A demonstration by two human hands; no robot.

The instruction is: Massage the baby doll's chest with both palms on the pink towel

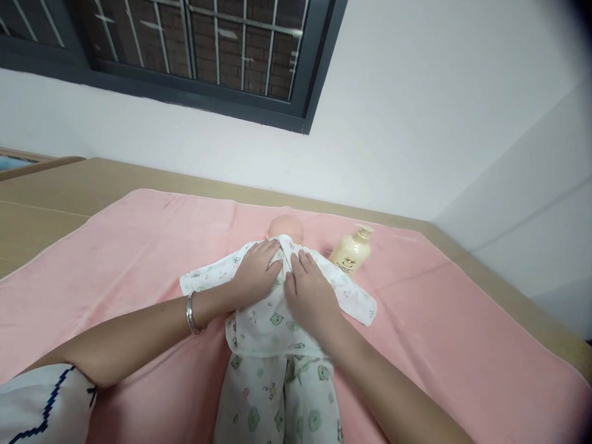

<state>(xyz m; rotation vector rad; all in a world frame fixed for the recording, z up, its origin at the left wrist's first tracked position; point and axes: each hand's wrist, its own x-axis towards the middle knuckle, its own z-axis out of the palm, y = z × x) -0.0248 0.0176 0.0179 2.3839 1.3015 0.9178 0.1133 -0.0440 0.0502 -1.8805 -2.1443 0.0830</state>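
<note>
Left hand [259,275] and right hand [314,297] lay just apart on the upper part of the patterned top [272,327], near the collar; couldn't tell whether the fingers pinched fabric. Doll [285,228] wore it, sleeves spread, on pink cloth [152,246] over wooden counter [55,191]. Pump bottle [351,251] sat near the right-side sleeve.

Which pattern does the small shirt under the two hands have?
The shirt is white with scattered, mostly green printed figures, best seen in the head view.
</note>
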